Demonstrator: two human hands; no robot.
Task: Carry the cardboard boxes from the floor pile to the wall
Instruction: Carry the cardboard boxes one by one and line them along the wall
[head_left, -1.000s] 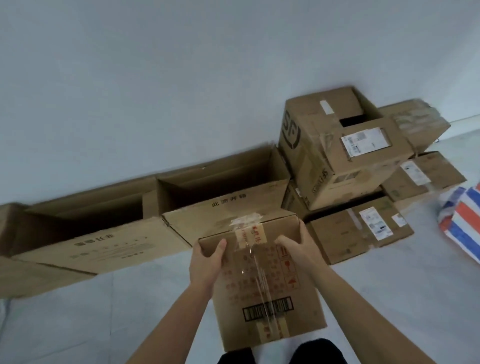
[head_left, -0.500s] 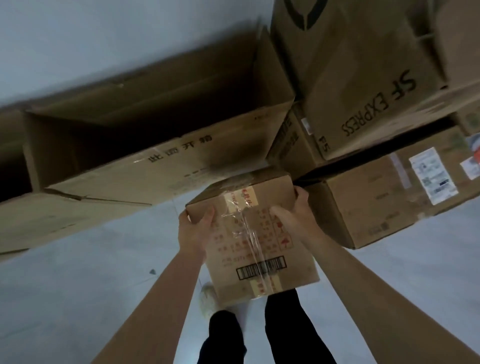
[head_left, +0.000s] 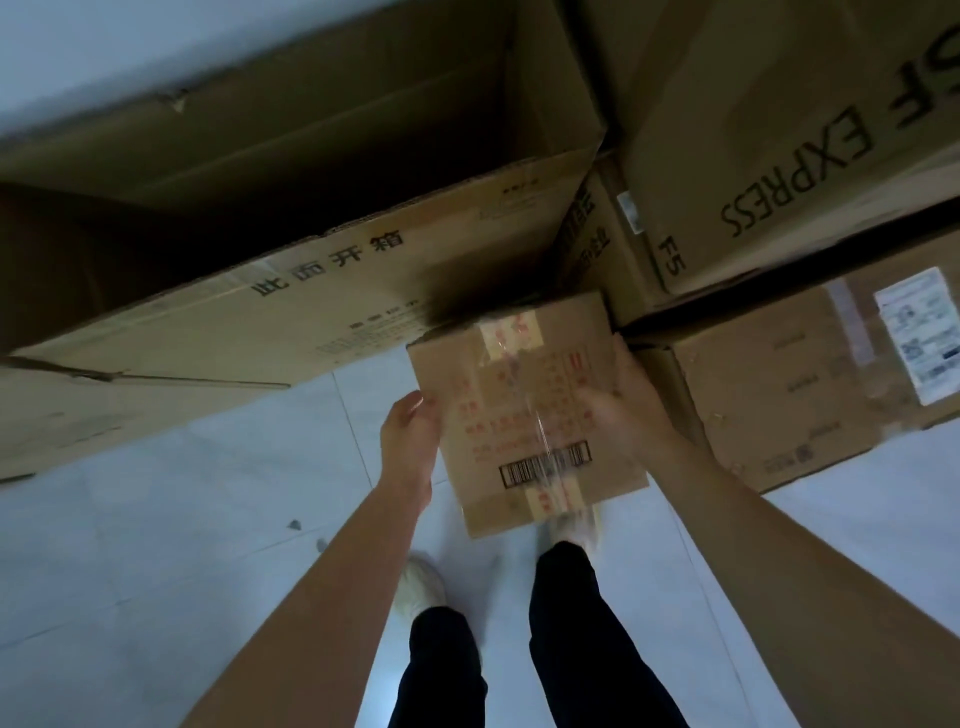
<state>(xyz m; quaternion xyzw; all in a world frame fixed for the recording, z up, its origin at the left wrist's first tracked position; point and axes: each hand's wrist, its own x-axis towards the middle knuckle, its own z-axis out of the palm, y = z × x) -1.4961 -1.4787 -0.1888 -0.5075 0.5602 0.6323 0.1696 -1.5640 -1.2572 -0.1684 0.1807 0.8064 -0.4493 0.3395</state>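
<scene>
A small taped cardboard box (head_left: 524, 410) with red print and a barcode sits low in front of me, in the gap between the larger boxes by the wall. My left hand (head_left: 410, 441) presses flat against its left side. My right hand (head_left: 618, 410) lies over its right side and top, blurred by motion. The box's far edge touches the flap of the big open box (head_left: 322, 291). Whether its bottom rests on the floor is hidden.
An "SF EXPRESS" box (head_left: 779, 130) is stacked at the top right over a labelled box (head_left: 810, 384). The white wall (head_left: 104, 57) is at the top left. My legs and light shoes (head_left: 421, 582) stand on the pale tiled floor (head_left: 156, 545).
I have stepped closer and bent down; the small box has gone lower and forward into the gap between the open box and the stacked boxes. Both hands stay on it.
</scene>
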